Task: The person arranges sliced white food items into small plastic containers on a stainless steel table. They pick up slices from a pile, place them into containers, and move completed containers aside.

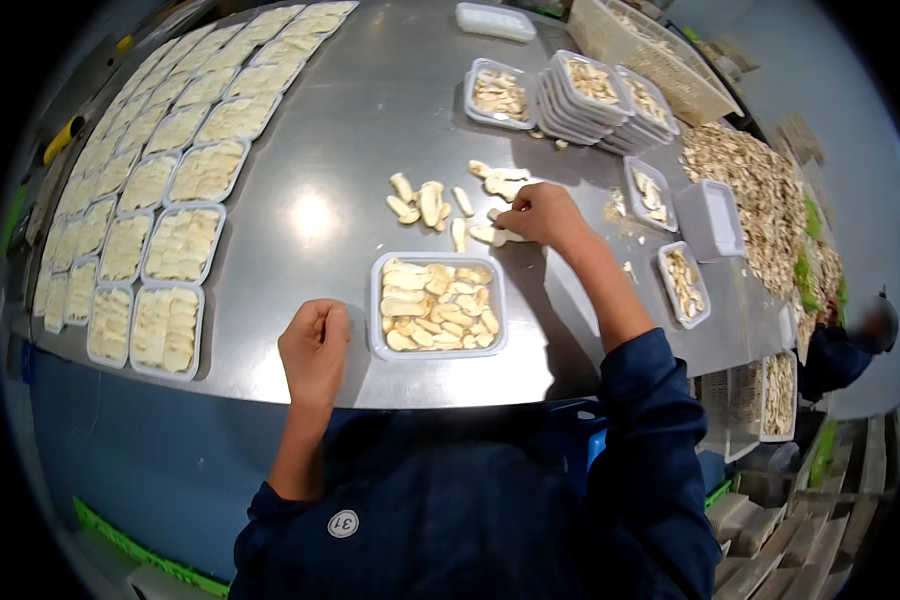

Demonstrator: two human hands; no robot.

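Observation:
A clear plastic tray (439, 306) of sliced mushrooms stands on the steel table in front of me. Left of it, my left hand (316, 346) hovers near the table's front edge with fingers curled; whether anything is inside them cannot be told. Beyond the tray's right corner, the fingertips of my right hand (538, 215) touch a mushroom piece (495, 214), partly hidden by them. Next to these fingers lies a larger mushroom slice (487, 235). More loose pieces lie behind the tray, among them a mushroom cluster (430, 202) and some slices (501, 178) farther right.
Rows of filled trays (184, 244) cover the left side. Stacked trays (589, 94), a crate (652, 56), small trays (685, 285), empty containers (710, 220) and a mushroom heap (750, 202) stand right. A co-worker (844, 352) is at the far right.

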